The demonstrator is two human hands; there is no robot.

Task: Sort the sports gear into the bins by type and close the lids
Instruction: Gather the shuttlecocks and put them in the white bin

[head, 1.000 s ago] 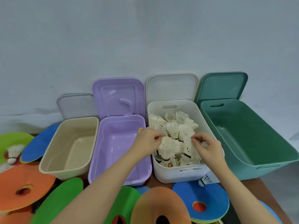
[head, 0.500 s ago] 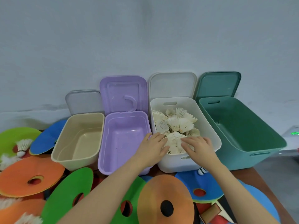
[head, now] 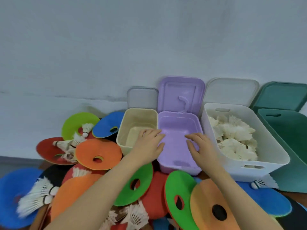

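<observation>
Shuttlecocks (head: 232, 140) fill the white bin (head: 259, 161), which stands at 3 o'clock of the purple bin (head: 178, 146). The row of bins runs from the beige bin (head: 137, 117) at 9 o'clock of the purple bin to the green bin (head: 292, 146) at the frame's 3 o'clock edge. All four bins are uncovered. Each lid stands upright at the 12 o'clock side of its bin: grey lid (head: 142, 97), purple lid (head: 181, 95), white lid (head: 232, 91), green lid (head: 282, 96). Whether the lids touch the wall (head: 116, 47) cannot be told.

The left hand (head: 147, 146) hovers over the rims where the beige and purple bins meet, fingers spread and relaxed, holding nothing. The right hand (head: 201, 147) hovers over the 3 o'clock half of the purple bin, fingers spread and slightly bent, holding nothing. Contact with the bins cannot be told.

Flat discs with centre holes lie overlapped at 6 to 9 o'clock of the bins. An orange disc (head: 98, 153) lies just beside the beige bin at its 8 o'clock. A lime disc (head: 76, 123) and a blue disc (head: 108, 125) lie at 9 o'clock of the beige bin. A red disc (head: 48, 151) lies at 9 o'clock of the orange disc. A green disc (head: 134, 183) lies partly under the left forearm.

Loose shuttlecocks rest on the discs: one on the lime disc (head: 86, 128), a blurred cluster at 8 o'clock (head: 36, 195), several at 6 o'clock (head: 132, 216), and one just beside the white bin at its 5 o'clock (head: 260, 183).
</observation>
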